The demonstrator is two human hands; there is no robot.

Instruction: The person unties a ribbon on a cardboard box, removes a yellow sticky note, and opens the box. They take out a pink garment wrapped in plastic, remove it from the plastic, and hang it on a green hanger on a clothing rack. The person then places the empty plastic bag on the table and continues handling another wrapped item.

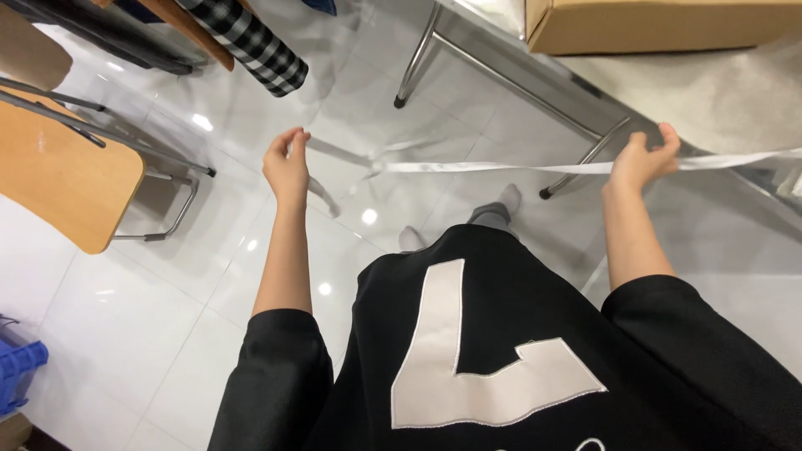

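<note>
**A limp white strip stretched between our two hands**

We hold a long white ribbon-like strip (501, 167) out in the air above the tiled floor (167, 317), in front of our black shirt (501, 351). Our right hand (643, 159) is closed around it near the front edge of the grey desk (718, 100), and the strip runs on past that hand. Our left hand (286, 163) pinches the other end with curled fingers. We judge it light, thin and floppy, likely to twist or slip, so a fingertip pinch on its flat faces suits best.

2 hands (286, 165) – 1 ribbon (501, 167) – 1 box (652, 25)
</note>
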